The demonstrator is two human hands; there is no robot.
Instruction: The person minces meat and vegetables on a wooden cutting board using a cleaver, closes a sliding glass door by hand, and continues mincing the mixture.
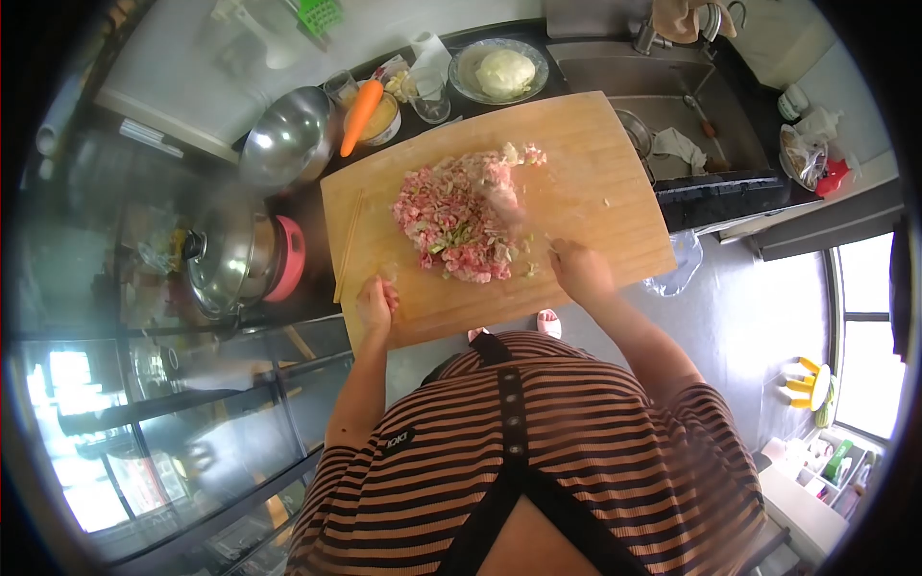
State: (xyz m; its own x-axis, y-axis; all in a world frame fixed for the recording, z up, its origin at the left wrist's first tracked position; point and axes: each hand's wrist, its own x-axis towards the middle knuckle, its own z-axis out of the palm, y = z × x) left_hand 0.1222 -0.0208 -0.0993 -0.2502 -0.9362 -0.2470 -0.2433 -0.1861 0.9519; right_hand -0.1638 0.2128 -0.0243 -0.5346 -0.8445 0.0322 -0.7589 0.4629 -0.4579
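A heap of chopped pink meat [456,216] with green bits lies on the wooden cutting board [605,192]. Motion blur smears the heap's right side. My right hand [581,269] is closed in a fist over the board's near right part, to the right of the heap. My left hand [377,302] is curled shut by the board's near left edge. Whatever either hand grips is too blurred to name. A pair of chopsticks [349,245] rests along the board's left edge.
Behind the board are a metal bowl [288,139], a carrot [362,117] across a small bowl, glasses [429,96], and a plate [461,72] with a pale cabbage [505,73]. A lidded pot [230,259] stands left; a sink [615,72] is at back right.
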